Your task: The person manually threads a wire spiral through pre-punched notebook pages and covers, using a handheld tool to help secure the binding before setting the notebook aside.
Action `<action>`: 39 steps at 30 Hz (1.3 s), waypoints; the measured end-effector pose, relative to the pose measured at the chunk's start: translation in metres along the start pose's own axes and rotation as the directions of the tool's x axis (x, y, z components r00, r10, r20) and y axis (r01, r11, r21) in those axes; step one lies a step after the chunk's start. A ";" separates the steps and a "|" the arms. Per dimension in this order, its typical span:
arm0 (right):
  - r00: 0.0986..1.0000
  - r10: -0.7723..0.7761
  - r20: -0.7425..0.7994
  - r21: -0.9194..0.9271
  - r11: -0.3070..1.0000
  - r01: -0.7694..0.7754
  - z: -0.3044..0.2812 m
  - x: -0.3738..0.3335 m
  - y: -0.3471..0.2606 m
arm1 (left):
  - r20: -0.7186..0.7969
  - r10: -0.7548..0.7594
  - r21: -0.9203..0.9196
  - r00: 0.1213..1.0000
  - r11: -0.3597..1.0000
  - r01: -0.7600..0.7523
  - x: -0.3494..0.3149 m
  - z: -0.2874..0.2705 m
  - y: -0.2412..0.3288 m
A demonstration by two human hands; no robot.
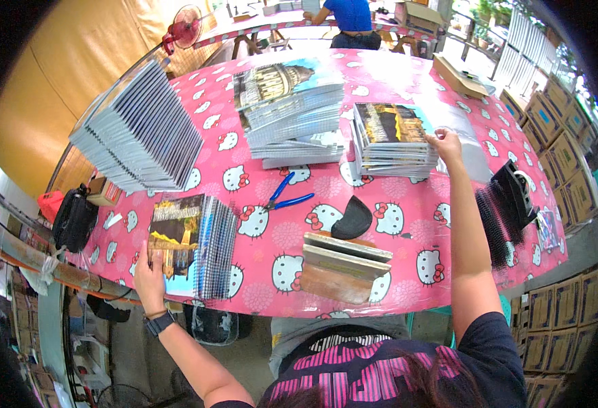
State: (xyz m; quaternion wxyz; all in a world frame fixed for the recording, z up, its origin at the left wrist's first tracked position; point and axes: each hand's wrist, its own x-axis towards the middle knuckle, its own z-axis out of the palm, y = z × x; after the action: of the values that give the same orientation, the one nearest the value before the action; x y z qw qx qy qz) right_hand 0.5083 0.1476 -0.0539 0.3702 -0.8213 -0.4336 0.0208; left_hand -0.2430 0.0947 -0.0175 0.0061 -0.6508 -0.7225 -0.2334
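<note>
At the near left of the table stands a stack of spiral-bound notebooks (177,234) with photo covers, their coils facing right. My left hand (149,277) is closed on its left edge, thumb over the top cover. Farther out on the right, my right hand (446,145) pinches the right corner of a notebook (397,122) at the top of another pile; its fingertips are partly hidden. Blue-handled pliers (287,199) lie with handles apart between the two piles. Nearer me are a dark curved piece (352,217) and some worn flat blocks (343,268).
A tall notebook stack (139,132) stands far left, and a leaning pile (289,109) at the back middle. Black plastic coils (496,224) lie right. A black bag (75,217) sits by the left edge. Beyond, a person in blue (350,17) works at another table.
</note>
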 end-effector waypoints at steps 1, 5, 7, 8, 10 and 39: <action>0.997 0.057 -0.052 0.090 0.995 -0.053 -0.001 0.011 0.022 | -0.005 -0.004 0.073 1.000 0.997 0.005 0.002 0.001 0.010; 0.925 0.224 0.307 0.372 0.866 -0.334 -0.002 0.006 0.010 | -0.413 0.128 -0.085 0.902 0.980 -0.178 -0.016 -0.025 0.061; 0.990 0.138 -0.028 0.084 0.987 -0.135 -0.022 0.007 0.013 | -0.528 0.185 -0.167 0.829 0.934 -0.314 -0.026 -0.032 0.114; 0.976 0.006 -0.216 -0.079 0.997 -0.024 -0.026 -0.001 0.002 | -0.566 0.217 -0.203 0.795 0.898 -0.390 -0.034 -0.032 0.137; 0.854 -0.202 -0.479 -0.106 0.979 0.172 -0.042 -0.025 -0.031 | -0.594 0.275 -0.305 0.756 0.793 -0.527 -0.052 -0.024 0.178; 0.927 -0.204 -0.314 -0.345 0.934 0.089 -0.090 -0.226 0.060 | 0.101 0.250 -0.980 0.963 -0.141 0.140 -0.083 0.097 0.226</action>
State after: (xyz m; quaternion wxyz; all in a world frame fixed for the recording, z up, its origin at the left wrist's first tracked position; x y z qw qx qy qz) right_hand 0.4415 -0.0914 -0.0913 0.3005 -0.8265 -0.4206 -0.2229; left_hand 0.0119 0.0604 -0.0556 -0.5701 -0.4839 -0.2610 -0.6105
